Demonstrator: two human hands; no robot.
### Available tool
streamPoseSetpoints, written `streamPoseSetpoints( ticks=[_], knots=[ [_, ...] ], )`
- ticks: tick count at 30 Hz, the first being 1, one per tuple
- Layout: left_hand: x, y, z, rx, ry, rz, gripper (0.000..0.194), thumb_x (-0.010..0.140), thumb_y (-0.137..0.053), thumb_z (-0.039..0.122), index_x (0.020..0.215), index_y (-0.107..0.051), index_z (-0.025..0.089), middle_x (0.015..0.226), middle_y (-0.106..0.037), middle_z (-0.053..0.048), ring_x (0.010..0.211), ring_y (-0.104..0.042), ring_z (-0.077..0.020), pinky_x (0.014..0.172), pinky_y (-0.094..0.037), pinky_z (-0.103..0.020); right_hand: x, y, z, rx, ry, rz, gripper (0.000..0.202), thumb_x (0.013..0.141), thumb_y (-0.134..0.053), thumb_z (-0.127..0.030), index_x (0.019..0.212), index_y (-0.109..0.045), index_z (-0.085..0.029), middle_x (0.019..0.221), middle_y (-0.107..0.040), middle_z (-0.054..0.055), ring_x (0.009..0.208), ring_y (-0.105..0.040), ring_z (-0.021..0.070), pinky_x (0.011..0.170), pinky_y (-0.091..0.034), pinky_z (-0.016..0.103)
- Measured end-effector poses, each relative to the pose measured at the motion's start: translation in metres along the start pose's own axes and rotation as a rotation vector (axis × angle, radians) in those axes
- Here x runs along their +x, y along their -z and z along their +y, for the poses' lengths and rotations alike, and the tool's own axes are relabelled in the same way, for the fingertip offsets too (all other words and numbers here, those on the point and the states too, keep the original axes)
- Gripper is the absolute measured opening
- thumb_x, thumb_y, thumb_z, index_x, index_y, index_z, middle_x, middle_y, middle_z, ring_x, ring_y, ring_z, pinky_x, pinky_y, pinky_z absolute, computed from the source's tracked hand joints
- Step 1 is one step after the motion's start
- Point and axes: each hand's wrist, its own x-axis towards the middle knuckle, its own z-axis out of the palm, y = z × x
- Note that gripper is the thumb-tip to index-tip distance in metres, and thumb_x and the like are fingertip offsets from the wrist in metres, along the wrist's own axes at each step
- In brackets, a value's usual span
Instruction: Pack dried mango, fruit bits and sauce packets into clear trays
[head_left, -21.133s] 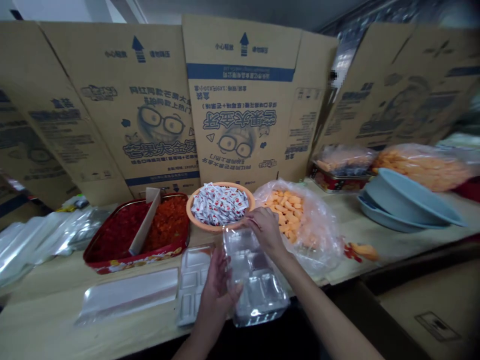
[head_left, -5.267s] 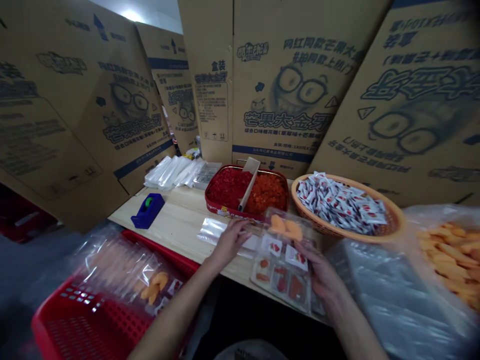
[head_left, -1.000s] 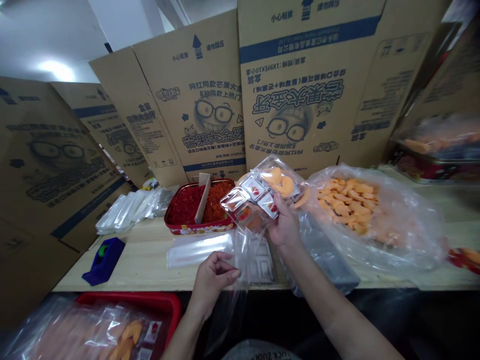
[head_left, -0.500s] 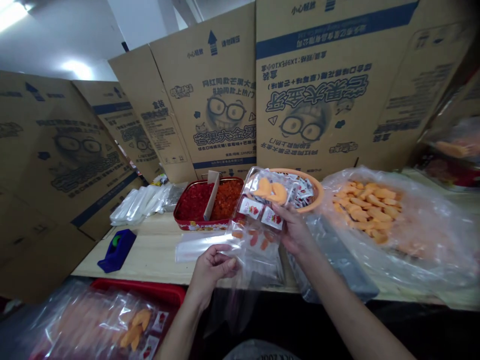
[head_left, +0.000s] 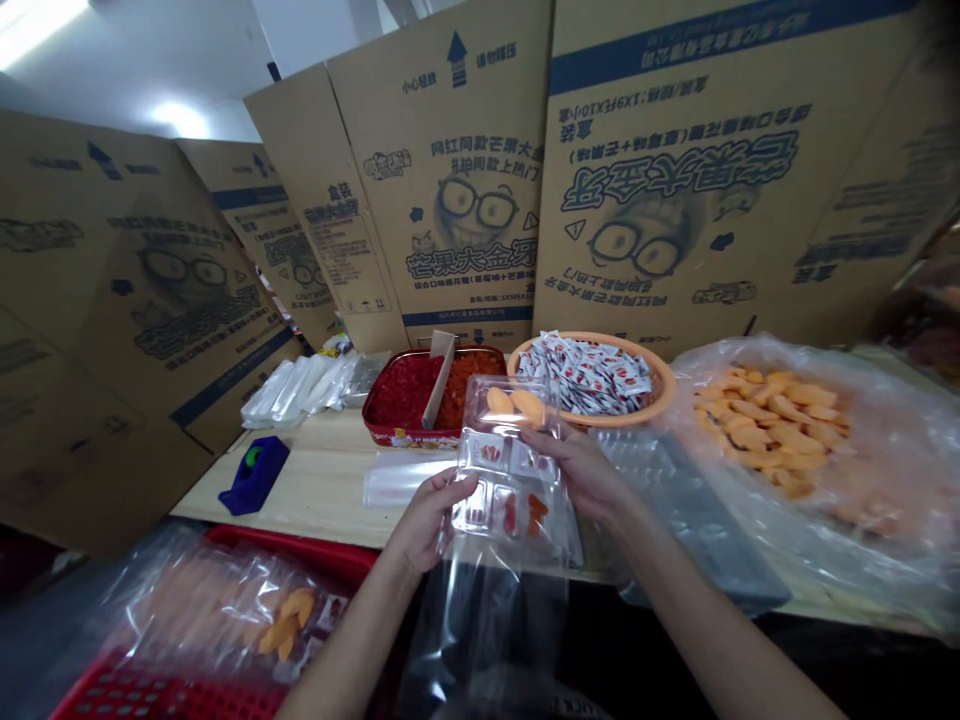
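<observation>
Between my hands is a clear plastic tray [head_left: 491,490] with compartments, tilted towards me. Orange candy pieces [head_left: 514,404] sit at its far end, white printed sachets [head_left: 486,452] in the middle, red and orange candies [head_left: 537,514] nearer me. A clear plastic bag [head_left: 487,620] surrounds at least the near part of the tray and hangs below it; how far up it reaches I cannot tell. My left hand [head_left: 431,515] is closed on the left edge, thumb on top. My right hand [head_left: 581,470] grips the right side, fingers near the sachets.
Behind the tray stand a red tin [head_left: 397,400] of candy split by a divider and an orange basin [head_left: 664,400] of sachets. A bag of orange pieces [head_left: 780,425] lies right. Grey trays [head_left: 697,520], a blue tape dispenser [head_left: 255,475] and a red basket [head_left: 127,695] of filled packs are around.
My left hand has moved from the loose bag up to the tray's left edge. The tray has come lower and closer, more squarely between both hands. The view has shifted slightly.
</observation>
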Motion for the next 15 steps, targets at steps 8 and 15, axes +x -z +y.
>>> streamPoseSetpoints(
  ticks=[8, 15],
  knots=[
    [-0.002, 0.005, -0.004, -0.049, -0.046, 0.015, 0.027, 0.068, -0.069, 0.021, 0.091, -0.061, 0.010, 0.079, -0.062, -0.006, 0.065, -0.058, -0.0129, 0.062, -0.046, -0.026, 0.011, 0.006, -0.002, 0.167, -0.039, 0.030, 0.062, 0.064, -0.069, -0.031, 0.122, -0.046, -0.027, 0.117, -0.056, 0.004, 0.094, -0.059, 0.0190, 0.077, -0.049, 0.032],
    [-0.006, 0.011, -0.010, -0.128, -0.080, -0.011, 0.032, 0.072, -0.065, 0.020, 0.102, -0.059, 0.010, 0.084, -0.062, -0.008, 0.071, -0.059, -0.0150, 0.069, -0.045, -0.028, 0.020, 0.005, 0.003, -0.115, -0.010, -0.002, 0.042, 0.063, -0.070, -0.041, 0.098, -0.061, -0.019, 0.098, -0.063, 0.005, 0.086, -0.058, 0.0174, 0.073, -0.046, 0.028]
  ],
)
